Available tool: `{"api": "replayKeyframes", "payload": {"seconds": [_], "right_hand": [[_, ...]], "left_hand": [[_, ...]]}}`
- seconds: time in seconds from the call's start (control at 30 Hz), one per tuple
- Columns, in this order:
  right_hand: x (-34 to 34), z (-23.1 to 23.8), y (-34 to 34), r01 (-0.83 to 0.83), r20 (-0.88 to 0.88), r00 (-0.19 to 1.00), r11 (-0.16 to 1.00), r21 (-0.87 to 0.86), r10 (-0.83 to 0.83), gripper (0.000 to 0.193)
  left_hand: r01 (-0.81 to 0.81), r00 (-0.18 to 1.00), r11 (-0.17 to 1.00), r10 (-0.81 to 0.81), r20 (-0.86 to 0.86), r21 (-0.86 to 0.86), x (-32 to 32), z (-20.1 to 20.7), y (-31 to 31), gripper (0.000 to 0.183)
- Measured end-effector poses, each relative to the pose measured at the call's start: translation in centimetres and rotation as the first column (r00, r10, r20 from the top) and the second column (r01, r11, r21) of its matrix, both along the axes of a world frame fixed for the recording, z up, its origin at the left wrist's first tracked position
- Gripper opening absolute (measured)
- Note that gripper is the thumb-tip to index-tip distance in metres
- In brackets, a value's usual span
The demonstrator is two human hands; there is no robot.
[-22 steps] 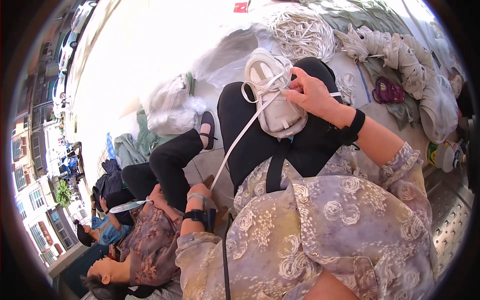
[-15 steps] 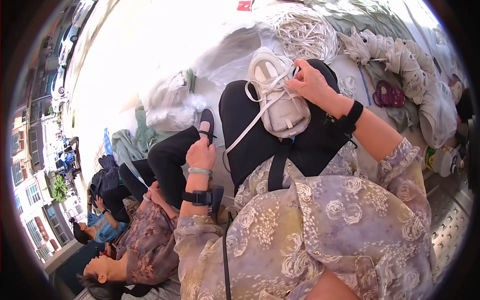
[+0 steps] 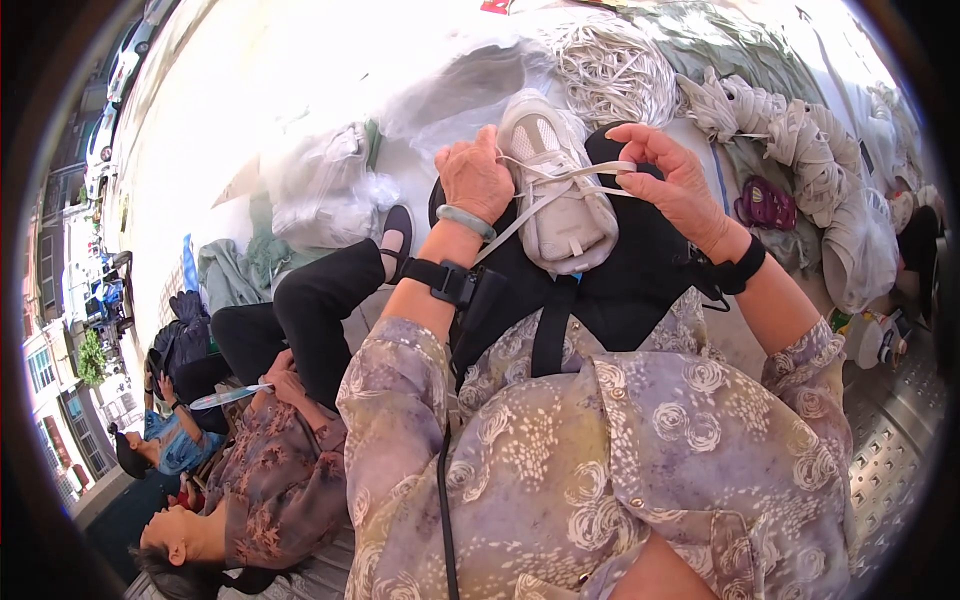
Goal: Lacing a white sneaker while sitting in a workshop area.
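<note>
A pale off-white sneaker (image 3: 572,215) rests across my lap on black trousers, its heel toward me. White shoelace (image 3: 560,182) crosses over its opening, with a strand hanging at its left side. My right hand (image 3: 678,190), to the right of the sneaker, pinches a doubled length of lace between thumb and fingertips, its other fingers partly raised. At the left edge of the sneaker my left hand (image 3: 474,176) is closed, with lace at its fingertips; the exact grip is partly hidden.
A large heap of white laces (image 3: 614,70) lies beyond my knees. Strung pale shoes (image 3: 800,140) bend along the right, near a maroon pouch-like item (image 3: 766,203). Clear plastic bags (image 3: 330,190) lie at left. A co-worker (image 3: 270,440) sits to my left, another person beyond.
My left hand has moved up and forward, from low at the left to beside the sneaker. My right hand has drawn off to the right, pulling lace out from the shoe.
</note>
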State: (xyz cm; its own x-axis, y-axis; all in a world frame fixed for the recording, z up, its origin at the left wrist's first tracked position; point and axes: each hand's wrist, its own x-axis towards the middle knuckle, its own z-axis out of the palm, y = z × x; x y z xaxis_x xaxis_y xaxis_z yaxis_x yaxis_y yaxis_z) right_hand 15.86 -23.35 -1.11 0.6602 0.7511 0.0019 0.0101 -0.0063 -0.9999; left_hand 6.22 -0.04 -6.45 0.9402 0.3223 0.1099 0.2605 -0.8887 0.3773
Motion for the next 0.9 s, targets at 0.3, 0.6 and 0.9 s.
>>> {"api": "replayKeyframes", "payload": {"seconds": [0.3, 0.6, 0.9], "right_hand": [[-0.2, -1.6, -3.2, 0.027, 0.402, 0.913, 0.975, -0.221, 0.066, 0.024], [0.0, -3.3, -0.3, 0.28, 0.578, 0.805, 0.944, -0.171, -0.134, 0.01], [1.6, -3.6, 2.2, 0.443, 0.557, 0.751, 0.896, -0.025, -0.355, 0.008]], "left_hand": [[0.084, 0.849, 0.977, 0.032, 0.527, -0.195, -2.6, 4.0, -2.1, 0.018], [0.075, 0.926, 0.536, 0.275, 0.258, -0.841, -2.5, 4.0, -3.3, 0.009], [-0.189, 0.975, 0.352, -0.039, -0.217, -0.917, -2.1, 7.1, -1.4, 0.032]]}}
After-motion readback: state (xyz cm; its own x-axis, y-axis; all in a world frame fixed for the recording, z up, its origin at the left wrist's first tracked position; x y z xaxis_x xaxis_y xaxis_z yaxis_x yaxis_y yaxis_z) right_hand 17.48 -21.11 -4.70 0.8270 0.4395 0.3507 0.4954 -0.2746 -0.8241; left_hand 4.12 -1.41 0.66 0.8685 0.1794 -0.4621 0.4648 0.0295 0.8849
